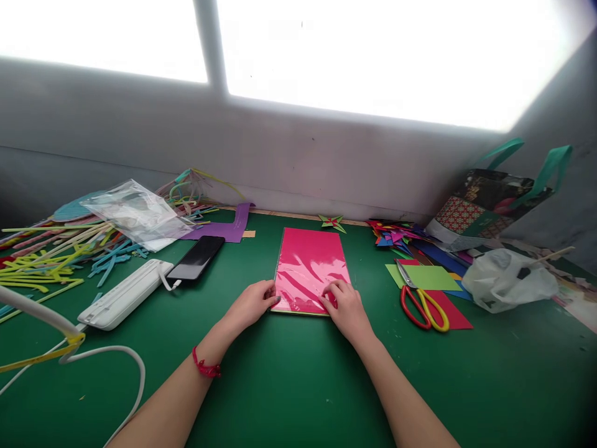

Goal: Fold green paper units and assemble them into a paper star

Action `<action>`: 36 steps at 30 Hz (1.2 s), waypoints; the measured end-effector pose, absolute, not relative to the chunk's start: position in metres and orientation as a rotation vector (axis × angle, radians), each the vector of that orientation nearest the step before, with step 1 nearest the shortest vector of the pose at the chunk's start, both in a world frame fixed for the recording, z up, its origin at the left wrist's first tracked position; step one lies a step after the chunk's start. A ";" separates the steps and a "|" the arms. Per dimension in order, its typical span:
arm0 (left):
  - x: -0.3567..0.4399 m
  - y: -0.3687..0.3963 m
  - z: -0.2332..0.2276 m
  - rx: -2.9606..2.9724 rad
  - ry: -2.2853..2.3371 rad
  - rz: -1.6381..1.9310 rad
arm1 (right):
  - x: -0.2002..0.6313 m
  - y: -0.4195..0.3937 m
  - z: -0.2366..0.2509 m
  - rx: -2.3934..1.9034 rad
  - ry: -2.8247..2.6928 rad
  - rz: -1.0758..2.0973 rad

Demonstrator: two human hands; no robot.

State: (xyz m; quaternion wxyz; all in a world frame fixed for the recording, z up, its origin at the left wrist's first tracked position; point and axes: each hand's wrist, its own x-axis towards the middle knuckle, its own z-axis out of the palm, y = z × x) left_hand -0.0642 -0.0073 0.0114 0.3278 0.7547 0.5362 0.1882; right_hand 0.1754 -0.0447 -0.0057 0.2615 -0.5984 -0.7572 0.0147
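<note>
A pack of coloured paper [310, 261] in shiny clear film lies flat on the green table, its top sheet bright pink. My left hand [254, 303] pinches its lower left edge between thumb and fingers. Over the lower right corner, my right hand [346, 311] has its thumb and fingertips brought together on the film. Whether a fold of film is between those fingertips is too small to see. To the right, scissors [422, 302] with one red and one yellow handle rest on green and red paper pieces [431, 278].
On the left are a white power bank [125, 295], a black phone [196, 258], a clear plastic bag [140, 214] and many pipe cleaners [44, 264]. A folded paper star [332, 222] lies behind the pack. A white plastic bag [508, 280] and a patterned tote [485, 208] stand at right.
</note>
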 end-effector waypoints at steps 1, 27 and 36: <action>-0.063 -0.008 0.012 2.010 1.402 0.487 | 0.173 -0.045 -0.004 -1.571 -2.080 0.037; -0.066 -0.013 0.037 2.047 0.875 0.426 | 0.137 -0.050 -0.011 -1.295 -2.258 0.220; -0.061 -0.005 0.026 1.854 0.948 0.443 | 0.137 -0.052 -0.007 -1.142 -2.233 0.164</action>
